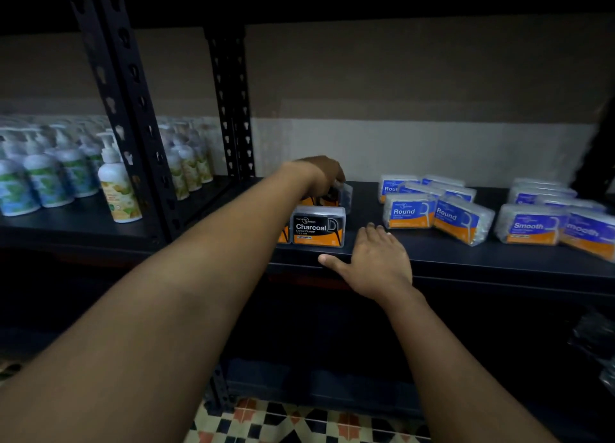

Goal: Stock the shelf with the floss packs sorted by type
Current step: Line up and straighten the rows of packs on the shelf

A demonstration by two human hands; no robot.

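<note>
On the dark shelf [432, 259], Round packs [409, 214] and Smooth packs [529, 229] lie grouped rightward. Beside the front Charcoal pack [317, 226], my right hand [376, 263] rests flat, grip released; my left hand [321, 173] grasps a rear Charcoal pack [342, 193].

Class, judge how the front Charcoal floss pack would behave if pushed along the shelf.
The front Charcoal pack looks a rigid, glossy plastic box, so it probably slides without bending. Standing upright on a narrow edge, it may tip backward. It likely feels light.
</note>
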